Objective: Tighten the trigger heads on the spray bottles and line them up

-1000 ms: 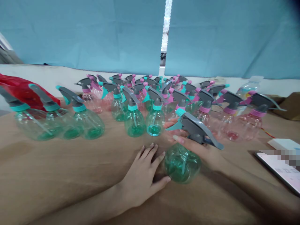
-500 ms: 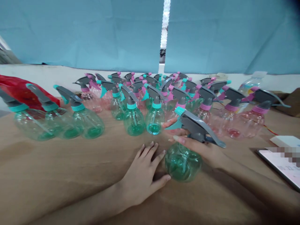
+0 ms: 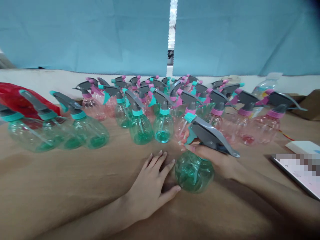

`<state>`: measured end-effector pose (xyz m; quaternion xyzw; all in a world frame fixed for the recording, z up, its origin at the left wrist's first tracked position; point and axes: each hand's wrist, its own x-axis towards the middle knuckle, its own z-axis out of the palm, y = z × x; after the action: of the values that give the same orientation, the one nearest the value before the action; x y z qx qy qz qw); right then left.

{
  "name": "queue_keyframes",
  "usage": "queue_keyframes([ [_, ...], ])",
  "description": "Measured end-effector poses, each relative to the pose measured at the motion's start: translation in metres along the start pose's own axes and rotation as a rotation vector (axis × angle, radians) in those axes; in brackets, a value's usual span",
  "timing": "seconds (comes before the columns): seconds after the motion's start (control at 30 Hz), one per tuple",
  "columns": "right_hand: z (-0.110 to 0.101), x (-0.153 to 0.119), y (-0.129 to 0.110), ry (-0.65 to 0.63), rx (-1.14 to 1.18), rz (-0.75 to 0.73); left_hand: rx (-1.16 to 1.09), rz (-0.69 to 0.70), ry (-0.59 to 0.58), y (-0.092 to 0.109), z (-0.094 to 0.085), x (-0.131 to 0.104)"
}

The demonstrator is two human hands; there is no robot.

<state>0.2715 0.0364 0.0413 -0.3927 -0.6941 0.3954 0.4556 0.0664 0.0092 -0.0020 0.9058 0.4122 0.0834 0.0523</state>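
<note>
My right hand [image 3: 212, 156] is wrapped round the neck and trigger of a green spray bottle [image 3: 193, 175] with a grey and teal head, which stands tilted at the centre right. The teal trigger is close to the neck, by my fingertips. My left hand [image 3: 155, 183] lies flat on the brown table [image 3: 82, 196], fingers spread, its thumb tip beside the bottle's base. Beyond my hands are a green bottle [image 3: 163, 128] and another green bottle [image 3: 140, 128], both upright. Pink bottles [image 3: 267, 125] stand to the right.
Three green bottles [image 3: 96, 131] stand at the left before a red plastic bag [image 3: 32, 98]. Several more bottles fill the back. At the right are a phone-like device [image 3: 297, 173], a white box [image 3: 303, 147], a clear bottle [image 3: 268, 83] and a brown box [image 3: 308, 105].
The held bottle's trigger has moved in toward its neck, and the fingers of my right hand have drawn closer. The whole view has shifted slightly; my left hand stays flat.
</note>
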Motion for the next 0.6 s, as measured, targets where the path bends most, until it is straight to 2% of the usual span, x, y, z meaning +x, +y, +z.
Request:
queue_keyframes([
  [0.23,-0.0025,-0.0007,-0.0038,-0.024,0.048,0.075,0.007,0.008,0.014,-0.0012,0.0009,0.0002],
  [0.43,-0.0006,0.0030,-0.0084,-0.054,0.062,-0.027,-0.009,0.011,0.016,-0.0012,0.0019,-0.0006],
  [0.6,0.0029,0.0061,-0.0057,-0.001,-0.020,-0.051,-0.004,0.016,0.014,-0.0015,0.0016,0.0001],
])
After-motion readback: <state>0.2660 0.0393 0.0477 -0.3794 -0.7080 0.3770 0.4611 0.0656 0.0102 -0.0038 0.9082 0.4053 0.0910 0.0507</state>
